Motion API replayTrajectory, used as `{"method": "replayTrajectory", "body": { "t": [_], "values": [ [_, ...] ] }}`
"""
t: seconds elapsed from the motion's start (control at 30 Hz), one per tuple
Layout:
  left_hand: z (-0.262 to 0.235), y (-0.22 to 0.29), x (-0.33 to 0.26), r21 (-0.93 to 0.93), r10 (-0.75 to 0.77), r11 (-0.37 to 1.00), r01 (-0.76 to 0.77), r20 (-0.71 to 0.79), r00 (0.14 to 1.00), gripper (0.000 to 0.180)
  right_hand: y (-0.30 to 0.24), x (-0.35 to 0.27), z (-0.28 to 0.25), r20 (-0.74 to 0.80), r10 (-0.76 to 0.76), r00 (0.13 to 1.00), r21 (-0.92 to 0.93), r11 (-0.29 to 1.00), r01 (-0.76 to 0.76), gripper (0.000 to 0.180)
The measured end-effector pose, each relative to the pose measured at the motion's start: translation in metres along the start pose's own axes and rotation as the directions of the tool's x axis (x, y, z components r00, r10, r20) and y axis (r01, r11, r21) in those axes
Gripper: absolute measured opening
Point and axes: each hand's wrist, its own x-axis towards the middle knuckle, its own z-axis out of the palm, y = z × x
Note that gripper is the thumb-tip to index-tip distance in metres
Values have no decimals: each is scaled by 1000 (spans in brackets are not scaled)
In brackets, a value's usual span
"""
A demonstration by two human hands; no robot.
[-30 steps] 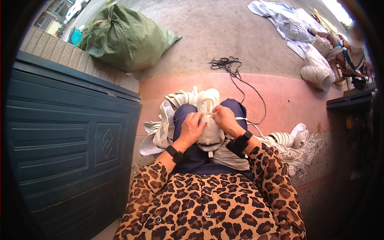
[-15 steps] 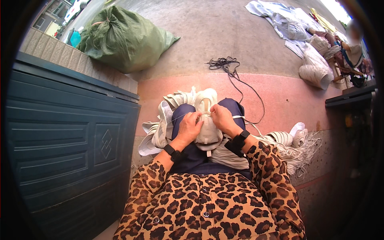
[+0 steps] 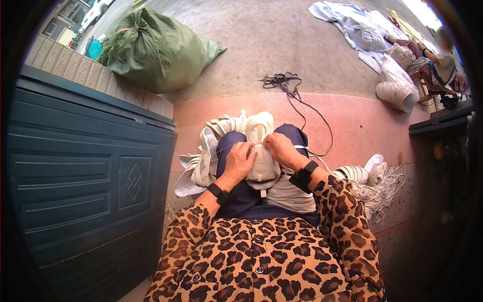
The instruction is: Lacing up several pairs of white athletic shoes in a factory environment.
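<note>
A cream-white shoe [image 3: 263, 168] rests between my knees, its toe pointing away from me. My left hand [image 3: 238, 161] is closed in a pinch at the left edge of the shoe's lacing area, and a thin pale shoelace [image 3: 221, 147] runs out from it to the left. On the opposite edge, my right hand [image 3: 283, 149] pinches at the lacing too; the fingertips hide most of the lace there. A white lace [image 3: 300, 147] shows beside that hand, over my right knee. Beneath my right wrist lies a stack of pale shoe pieces [image 3: 291, 195].
More white shoes [image 3: 202, 168] lie beside my left knee. Loose white laces [image 3: 385, 194] and shoes are heaped to the right. Dark cord [image 3: 283, 80] lies ahead. A green sack [image 3: 158, 53] stands beyond the blue door panel [image 3: 85, 161]. A seated person [image 3: 443, 65] is far right.
My hands stay at the shoe's lacing, with the right hand shifted slightly left and my right forearm slightly outward. The shoe has hardly moved. The seated person's arm has shifted.
</note>
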Motion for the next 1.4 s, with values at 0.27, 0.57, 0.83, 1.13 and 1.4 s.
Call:
{"method": "replayTrajectory", "body": {
  "t": [0.27, 0.57, 0.83, 1.13, 1.4],
  "values": [
    [0, -1, -1, 20, 59, 998, -59, -51, 997, 27, -2, -1, -15, 75, -120, 990, -78, 989, 126, 10],
    [2, -3, -2, 23, 75, 997, -74, -85, 994, 26, -10, 0, -12, -17, -216, 976, -241, 949, 205, 4],
    [5, -5, -3, 55, 71, 996, -66, -96, 993, 30, -25, 6, 6, 39, -213, 976, -553, 809, 199, 11],
    [4, -4, -3, 12, 29, 1000, -29, -57, 998, 30, 3, 16, 5, 304, 390, 869, 381, 786, -486, 24],
    [2, -4, -4, -5, 50, 999, -51, -84, 995, 29, -16, 2, 1, 40, 343, 939, 262, 903, -341, 16]
  ]
}}
